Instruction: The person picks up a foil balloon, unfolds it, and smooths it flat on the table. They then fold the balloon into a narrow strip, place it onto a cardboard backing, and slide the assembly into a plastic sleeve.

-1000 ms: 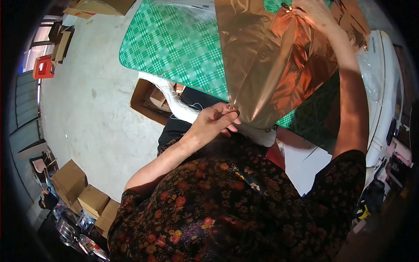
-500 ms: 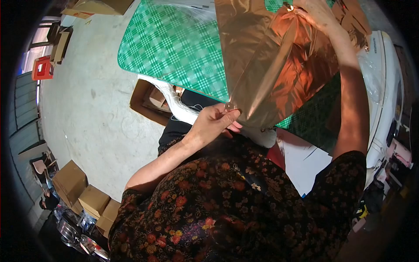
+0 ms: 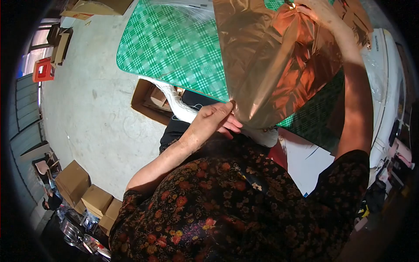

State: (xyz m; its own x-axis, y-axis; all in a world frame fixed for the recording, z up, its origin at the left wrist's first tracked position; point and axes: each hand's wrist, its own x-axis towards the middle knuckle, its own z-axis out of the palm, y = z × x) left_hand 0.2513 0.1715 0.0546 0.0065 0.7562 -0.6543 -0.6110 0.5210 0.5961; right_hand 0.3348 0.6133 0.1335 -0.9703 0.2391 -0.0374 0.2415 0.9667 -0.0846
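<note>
A: Position of the copper-coloured foil sheet?

B: Spread over the right part of the green plaid table. Its lower end hangs past the near edge, toward the person's floral shirt.

A: Left hand?

B: At the sheet's near left corner. Thumb and index finger pinch the edge; the other fingers extend loosely below.

A: Right hand?

B: Top of the view, arm reaching forward. Fingers pinch a gathered bunch of the sheet; creases fan out from that point. Some fingertips hidden.

A: So 2 contacts, 1 sheet. Surroundings?

B: Hank of white string below the table's near edge, beside an open cardboard box. White papers lower, right of the shirt front. Clear plastic on the table's far side. At lower left, 3 brown boxes on the floor; farther up, a red stool.
</note>
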